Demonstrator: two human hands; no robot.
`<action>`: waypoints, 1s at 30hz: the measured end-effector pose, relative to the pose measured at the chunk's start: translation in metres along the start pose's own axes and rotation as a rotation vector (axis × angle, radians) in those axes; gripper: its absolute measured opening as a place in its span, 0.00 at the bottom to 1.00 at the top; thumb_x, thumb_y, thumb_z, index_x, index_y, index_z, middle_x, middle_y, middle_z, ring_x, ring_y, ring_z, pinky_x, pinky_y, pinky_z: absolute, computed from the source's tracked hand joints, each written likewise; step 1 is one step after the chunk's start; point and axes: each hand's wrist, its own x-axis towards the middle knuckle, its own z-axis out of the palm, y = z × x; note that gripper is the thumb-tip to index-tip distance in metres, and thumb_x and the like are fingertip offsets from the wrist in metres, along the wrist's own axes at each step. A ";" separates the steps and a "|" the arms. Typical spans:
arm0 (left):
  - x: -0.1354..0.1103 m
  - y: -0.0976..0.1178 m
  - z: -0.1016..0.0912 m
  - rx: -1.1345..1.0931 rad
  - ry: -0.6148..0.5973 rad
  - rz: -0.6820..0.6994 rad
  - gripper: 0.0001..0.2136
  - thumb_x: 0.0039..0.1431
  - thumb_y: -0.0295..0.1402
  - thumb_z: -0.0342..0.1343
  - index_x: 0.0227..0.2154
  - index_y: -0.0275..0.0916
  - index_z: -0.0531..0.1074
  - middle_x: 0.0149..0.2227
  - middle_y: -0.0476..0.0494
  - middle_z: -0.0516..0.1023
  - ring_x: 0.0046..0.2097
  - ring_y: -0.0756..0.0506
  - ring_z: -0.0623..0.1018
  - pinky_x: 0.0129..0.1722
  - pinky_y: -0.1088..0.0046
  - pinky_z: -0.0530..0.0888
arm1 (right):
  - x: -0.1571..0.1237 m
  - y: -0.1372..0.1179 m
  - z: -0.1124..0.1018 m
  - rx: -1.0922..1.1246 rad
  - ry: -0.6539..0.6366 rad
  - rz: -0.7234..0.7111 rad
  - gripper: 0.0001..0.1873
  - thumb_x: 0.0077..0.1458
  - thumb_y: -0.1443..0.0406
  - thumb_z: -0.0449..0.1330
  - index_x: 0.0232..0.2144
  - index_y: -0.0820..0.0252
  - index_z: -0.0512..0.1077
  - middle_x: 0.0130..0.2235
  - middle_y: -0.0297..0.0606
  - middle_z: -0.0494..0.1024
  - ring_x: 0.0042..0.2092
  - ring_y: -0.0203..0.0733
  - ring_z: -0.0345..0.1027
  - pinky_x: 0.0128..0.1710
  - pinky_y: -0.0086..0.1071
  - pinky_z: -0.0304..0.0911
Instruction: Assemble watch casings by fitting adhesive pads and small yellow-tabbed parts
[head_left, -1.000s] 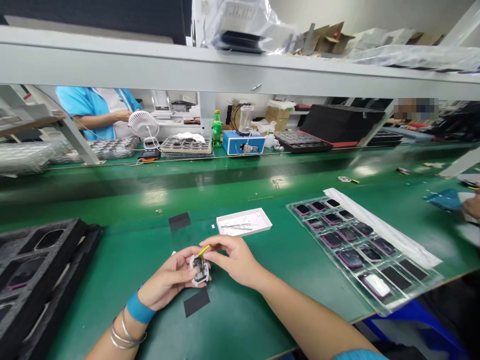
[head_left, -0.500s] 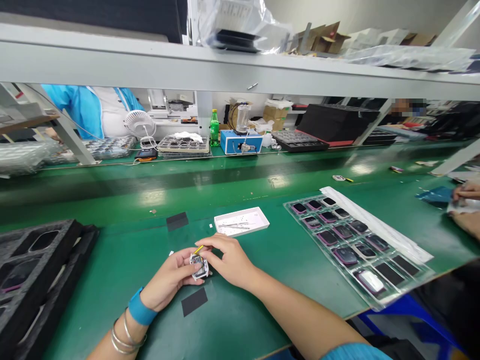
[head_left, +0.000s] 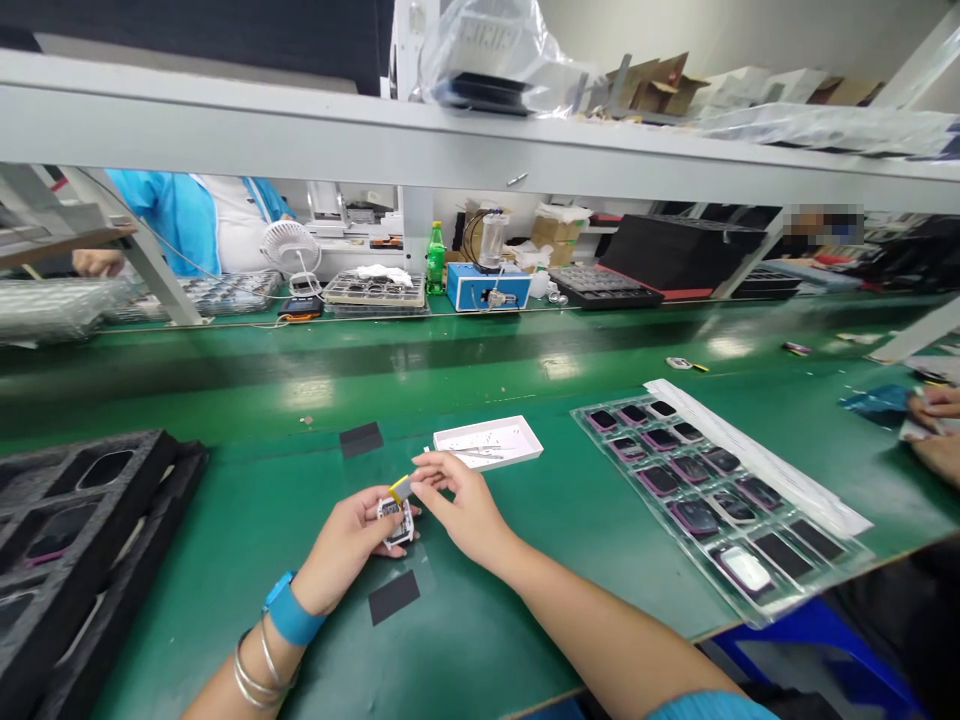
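My left hand (head_left: 341,548) is closed around a small smartwatch case (head_left: 395,528), white-rimmed, with its inner parts exposed. Between the thumb and fingertips of my right hand (head_left: 474,512) is a flat grey battery-like piece (head_left: 403,488) with a yellow edge. This piece stands tilted up at the far edge of the case; whether it is still joined to it I cannot tell. Below the case lies a black rectangular sheet (head_left: 394,598), and another black sheet (head_left: 361,440) is farther back. Behind my right hand sits a shallow white tray (head_left: 517,458) with tweezers and tiny bits.
Right of my hands lies a clear blister tray (head_left: 720,590) of watch parts. Black foam trays (head_left: 142,530) stand at left. A grey shelf beam (head_left: 450,150) crosses overhead. At the right edge, a co-worker's hands (head_left: 937,430) hold something.
The grey piece has been lifted up out of the case, showing more of its face. My right hand has drawn slightly up and away. The camera view has shifted a little.
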 end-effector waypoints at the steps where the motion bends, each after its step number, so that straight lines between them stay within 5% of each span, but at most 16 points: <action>1: 0.000 0.000 -0.001 0.020 0.027 0.031 0.18 0.43 0.37 0.65 0.38 0.35 0.74 0.33 0.40 0.79 0.32 0.45 0.76 0.27 0.71 0.75 | 0.000 0.000 0.000 -0.008 0.016 -0.007 0.11 0.51 0.66 0.57 0.40 0.59 0.68 0.36 0.35 0.75 0.37 0.35 0.69 0.40 0.32 0.65; 6: -0.001 0.003 -0.003 -0.002 0.125 0.061 0.19 0.42 0.36 0.65 0.39 0.35 0.74 0.34 0.40 0.79 0.34 0.43 0.77 0.27 0.72 0.75 | -0.001 -0.008 -0.004 -0.100 0.037 0.011 0.03 0.51 0.67 0.56 0.31 0.60 0.69 0.32 0.34 0.74 0.33 0.34 0.68 0.35 0.28 0.64; 10: 0.000 0.009 -0.012 -0.150 0.100 -0.081 0.14 0.45 0.33 0.64 0.36 0.34 0.75 0.34 0.40 0.80 0.34 0.46 0.78 0.31 0.73 0.76 | -0.008 -0.014 -0.005 -0.308 -0.321 0.073 0.04 0.46 0.71 0.58 0.25 0.60 0.72 0.26 0.31 0.73 0.28 0.33 0.66 0.28 0.26 0.61; 14: 0.000 0.015 -0.024 -0.314 0.107 -0.166 0.10 0.47 0.26 0.62 0.35 0.34 0.74 0.37 0.39 0.79 0.35 0.47 0.79 0.40 0.68 0.76 | -0.020 -0.014 -0.002 -0.607 -0.520 -0.032 0.07 0.42 0.73 0.61 0.26 0.59 0.76 0.32 0.35 0.76 0.35 0.40 0.69 0.37 0.31 0.62; 16: -0.002 0.017 -0.028 -0.338 0.044 -0.212 0.10 0.47 0.25 0.61 0.36 0.34 0.74 0.36 0.39 0.80 0.34 0.46 0.79 0.41 0.65 0.76 | -0.023 -0.012 0.001 -0.707 -0.525 -0.061 0.07 0.43 0.72 0.63 0.28 0.59 0.76 0.35 0.38 0.75 0.39 0.43 0.69 0.42 0.34 0.62; 22: -0.007 0.010 -0.029 -0.251 -0.396 -0.303 0.09 0.46 0.25 0.62 0.33 0.34 0.72 0.32 0.39 0.80 0.31 0.43 0.79 0.35 0.67 0.75 | -0.024 -0.012 0.004 -0.794 -0.569 -0.051 0.06 0.46 0.71 0.62 0.30 0.59 0.76 0.34 0.38 0.74 0.40 0.43 0.68 0.43 0.32 0.60; 30: 0.000 0.003 -0.029 -0.218 -0.417 -0.327 0.12 0.42 0.27 0.64 0.32 0.34 0.72 0.31 0.39 0.80 0.31 0.43 0.80 0.32 0.71 0.75 | -0.024 -0.015 0.008 -0.816 -0.574 0.024 0.06 0.47 0.72 0.60 0.29 0.61 0.76 0.35 0.38 0.74 0.41 0.41 0.67 0.40 0.29 0.59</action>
